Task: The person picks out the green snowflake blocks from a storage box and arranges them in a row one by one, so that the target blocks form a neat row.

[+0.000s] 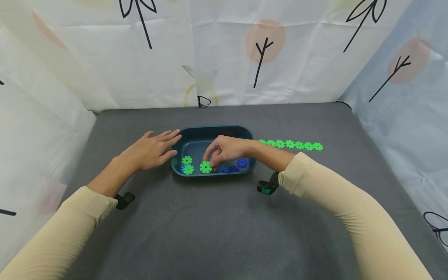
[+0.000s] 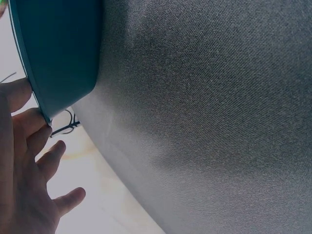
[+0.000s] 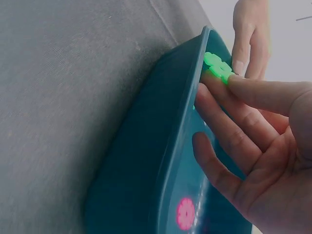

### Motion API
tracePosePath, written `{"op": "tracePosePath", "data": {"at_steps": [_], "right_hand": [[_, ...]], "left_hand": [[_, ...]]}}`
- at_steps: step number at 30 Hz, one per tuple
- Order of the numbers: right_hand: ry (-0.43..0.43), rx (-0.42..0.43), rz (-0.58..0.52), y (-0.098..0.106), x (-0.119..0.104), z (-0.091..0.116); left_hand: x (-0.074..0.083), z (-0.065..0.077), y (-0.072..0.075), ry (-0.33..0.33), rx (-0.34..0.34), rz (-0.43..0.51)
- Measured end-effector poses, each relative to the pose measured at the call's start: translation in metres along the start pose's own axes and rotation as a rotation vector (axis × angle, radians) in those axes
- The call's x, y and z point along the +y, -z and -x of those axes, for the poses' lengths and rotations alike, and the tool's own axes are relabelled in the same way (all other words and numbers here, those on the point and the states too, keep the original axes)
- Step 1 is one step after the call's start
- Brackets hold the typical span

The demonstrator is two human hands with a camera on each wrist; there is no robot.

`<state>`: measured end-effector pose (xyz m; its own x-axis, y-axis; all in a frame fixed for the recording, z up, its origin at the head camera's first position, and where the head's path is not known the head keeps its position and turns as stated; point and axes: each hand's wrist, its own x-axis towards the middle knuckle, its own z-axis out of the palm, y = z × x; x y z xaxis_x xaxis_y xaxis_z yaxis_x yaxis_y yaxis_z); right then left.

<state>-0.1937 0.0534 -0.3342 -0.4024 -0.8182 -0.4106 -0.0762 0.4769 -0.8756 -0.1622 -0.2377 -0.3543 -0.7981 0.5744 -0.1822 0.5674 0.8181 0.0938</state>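
Observation:
A dark teal tub (image 1: pixel 194 144) stands on the grey cloth, with green discs (image 1: pixel 187 160) and blue discs (image 1: pixel 242 163) lying inside. Thumb and fingertips of my right hand (image 1: pixel 227 149) pinch a green flower-shaped disc (image 1: pixel 205 167) over the near side of the tub. The right wrist view shows this green disc (image 3: pixel 218 67) edge-on at the fingertips, the other fingers spread. My left hand (image 1: pixel 154 149) lies at the tub's left end, fingers extended, and its fingertips touch the rim in the left wrist view. A pink disc (image 3: pixel 185 213) shows inside the tub's wall.
Several green discs (image 1: pixel 289 144) form a straight row on the cloth right of the tub, its near end partly behind my right forearm. Printed white curtains (image 1: pixel 224 58) enclose the back and sides of the grey table (image 1: pixel 224 225).

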Motion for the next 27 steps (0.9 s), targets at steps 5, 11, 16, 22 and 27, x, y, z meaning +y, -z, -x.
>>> {"op": "tracePosePath", "data": {"at_steps": [5, 11, 16, 22, 27], "right_hand": [[0.037, 0.034, 0.049, 0.011, 0.003, 0.023], [0.013, 0.118, 0.086, 0.027, 0.009, 0.056], [-0.014, 0.218, 0.092, 0.044, 0.025, 0.089], [-0.083, 0.431, 0.076, 0.068, 0.053, 0.135], [-0.122, 0.610, 0.054, 0.081, 0.068, 0.172]], "left_hand": [[0.001, 0.001, 0.001, -0.015, 0.024, -0.006], [0.003, 0.003, 0.004, -0.015, 0.014, -0.019], [0.003, 0.004, 0.004, -0.010, 0.011, -0.028], [0.004, 0.004, 0.005, -0.010, 0.011, -0.035], [0.003, 0.005, 0.004, -0.017, 0.010, -0.044]]}}
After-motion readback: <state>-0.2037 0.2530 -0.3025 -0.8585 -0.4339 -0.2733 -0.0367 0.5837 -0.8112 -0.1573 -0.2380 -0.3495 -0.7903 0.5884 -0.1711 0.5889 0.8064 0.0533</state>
